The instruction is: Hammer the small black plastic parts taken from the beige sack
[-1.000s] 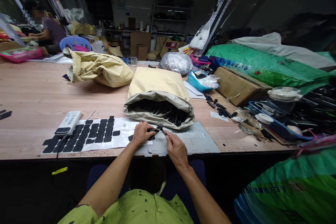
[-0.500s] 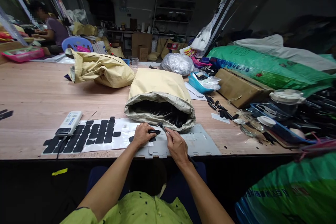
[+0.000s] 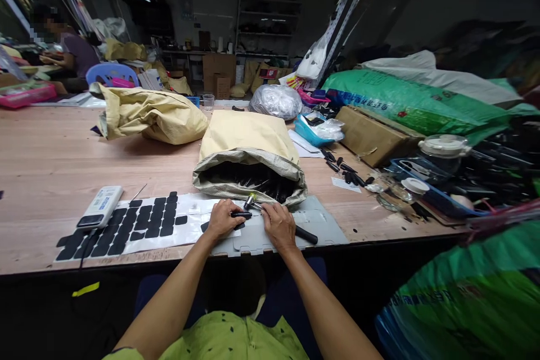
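My left hand (image 3: 223, 218) is closed on a small, slim black piece (image 3: 242, 215) and presses it against the grey board (image 3: 324, 225) at the table's front edge. Just beside it, my right hand (image 3: 279, 225) is wrapped round a small hammer (image 3: 250, 201) with a silver and yellow head. The hammer's black grip sticks out to the right below the wrist, and its head hovers close above the black piece. Behind both hands lies an open yellow sack (image 3: 253, 138) with many black parts inside.
To the left are a sheet of black stickers (image 3: 158, 216) and a white device (image 3: 102, 206) with a cable. Another yellow sack (image 3: 156, 115) lies behind. On the right are loose black parts (image 3: 348, 171), a cardboard box (image 3: 375, 135) and a jar (image 3: 442, 152).
The hammer has turned in my right hand, so its silver and yellow head and black grip now show. My left hand keeps hold of the black piece. The view has shifted slightly right.
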Tool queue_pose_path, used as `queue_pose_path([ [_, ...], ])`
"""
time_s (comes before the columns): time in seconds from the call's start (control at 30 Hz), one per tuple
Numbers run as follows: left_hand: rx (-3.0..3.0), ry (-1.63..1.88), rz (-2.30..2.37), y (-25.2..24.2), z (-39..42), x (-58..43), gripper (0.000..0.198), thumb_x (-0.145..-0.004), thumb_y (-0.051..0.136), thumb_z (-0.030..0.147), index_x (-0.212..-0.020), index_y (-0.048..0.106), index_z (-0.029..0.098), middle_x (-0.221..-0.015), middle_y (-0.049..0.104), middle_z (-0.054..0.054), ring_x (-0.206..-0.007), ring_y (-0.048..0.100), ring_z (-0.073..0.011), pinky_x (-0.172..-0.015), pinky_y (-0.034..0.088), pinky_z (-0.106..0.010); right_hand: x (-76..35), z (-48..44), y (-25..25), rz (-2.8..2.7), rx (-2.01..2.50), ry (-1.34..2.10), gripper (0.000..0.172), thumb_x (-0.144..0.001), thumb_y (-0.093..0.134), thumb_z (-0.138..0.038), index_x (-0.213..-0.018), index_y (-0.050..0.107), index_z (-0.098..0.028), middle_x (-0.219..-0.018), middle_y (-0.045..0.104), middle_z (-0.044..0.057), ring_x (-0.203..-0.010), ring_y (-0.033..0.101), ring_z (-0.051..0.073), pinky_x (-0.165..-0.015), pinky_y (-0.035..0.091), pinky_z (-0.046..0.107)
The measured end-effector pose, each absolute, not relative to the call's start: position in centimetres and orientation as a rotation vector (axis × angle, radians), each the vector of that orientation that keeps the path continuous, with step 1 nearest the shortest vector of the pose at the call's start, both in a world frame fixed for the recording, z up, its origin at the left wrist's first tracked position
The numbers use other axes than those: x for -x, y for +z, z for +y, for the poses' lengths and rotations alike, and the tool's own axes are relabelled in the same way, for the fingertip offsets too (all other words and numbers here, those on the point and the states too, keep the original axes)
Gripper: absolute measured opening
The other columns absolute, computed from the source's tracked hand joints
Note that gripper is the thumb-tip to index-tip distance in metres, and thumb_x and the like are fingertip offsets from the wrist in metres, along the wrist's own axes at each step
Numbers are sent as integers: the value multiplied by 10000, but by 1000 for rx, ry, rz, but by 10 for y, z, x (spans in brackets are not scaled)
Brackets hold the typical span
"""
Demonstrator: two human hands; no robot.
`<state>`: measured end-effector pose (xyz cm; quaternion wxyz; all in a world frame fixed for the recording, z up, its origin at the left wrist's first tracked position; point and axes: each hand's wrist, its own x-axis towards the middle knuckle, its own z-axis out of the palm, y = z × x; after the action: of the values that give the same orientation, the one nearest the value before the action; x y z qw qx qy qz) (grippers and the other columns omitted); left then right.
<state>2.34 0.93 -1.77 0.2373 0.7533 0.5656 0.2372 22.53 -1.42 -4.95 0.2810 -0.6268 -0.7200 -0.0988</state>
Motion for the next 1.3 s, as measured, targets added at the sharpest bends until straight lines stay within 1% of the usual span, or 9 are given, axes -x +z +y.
queue_pose_path([
  [0.2,-2020,612,1400,-7,1,-15,174,-724,778,332,-867,777,234,-856,641,-23,-917,540,-220,-833,409,-342,-225,-13,-48,-1928,1685,-233,220,-932,537,-285,-1083,691,-243,-918,647,40,-851,507,185,-736,333,302],
  [0.4,-2135,550,1106,-11,-49,-4,236,-593,877,247,-806,781,278,-1301,566,-34,-1236,464,-301,-1073,343,-442,-224,-13,-47,-1926,1699,-227,216,-930,538,-288,-1077,689,-239,-922,644,40,-851,505,188,-739,333,306],
  [0.53,-2202,587,1167,-24,-70,-3,295,-591,881,234,-862,776,284,-1418,506,-43,-1341,390,-340,-1136,274,-500,-223,-14,-46,-1925,1696,-226,214,-932,538,-280,-1073,690,-233,-924,646,39,-857,508,189,-750,337,305],
  [0.7,-2229,606,1189,-26,-74,-3,303,-581,882,241,-859,771,289,-1385,540,-41,-1335,400,-342,-1124,302,-511,-223,-14,-47,-1909,1684,-246,205,-930,537,-268,-1061,691,-231,-926,646,39,-862,506,188,-758,335,304],
  [0.8,-2201,629,1190,-18,-73,-4,197,-614,860,243,-786,765,268,-1327,586,-43,-1286,449,-328,-1090,343,-495,-222,-15,-47,-1906,1691,-247,201,-925,548,-267,-1067,688,-238,-927,643,33,-861,503,186,-751,328,306],
  [0.9,-2128,694,1206,-4,-61,-11,69,-701,792,223,-750,745,235,-1067,695,-48,-1063,581,-254,-961,443,-415,-222,-15,-47,-1907,1703,-249,196,-920,557,-271,-1063,687,-241,-915,635,30,-855,496,186,-744,322,308],
  [1.0,-2057,833,1220,13,-32,-30,97,-793,699,230,-882,738,222,-871,710,-28,-861,618,-191,-834,483,-340,-222,-15,-47,-1907,1702,-256,194,-920,550,-276,-1053,686,-235,-906,628,35,-850,488,187,-731,318,308],
  [1.17,-2030,903,1341,30,42,-85,196,-822,639,236,-993,731,211,-886,706,-27,-827,642,-165,-784,501,-278,-222,-14,-48,-1916,1691,-259,195,-922,537,-270,-1048,682,-237,-909,629,44,-837,482,193,-720,310,312],
  [1.3,-2160,649,1594,27,90,-126,239,-838,611,285,-1030,729,206,-1035,686,-81,-993,620,-227,-848,495,-317,-224,-14,-49,-1929,1684,-257,190,-909,537,-242,-1029,685,-236,-892,624,49,-831,486,197,-718,316,315],
])
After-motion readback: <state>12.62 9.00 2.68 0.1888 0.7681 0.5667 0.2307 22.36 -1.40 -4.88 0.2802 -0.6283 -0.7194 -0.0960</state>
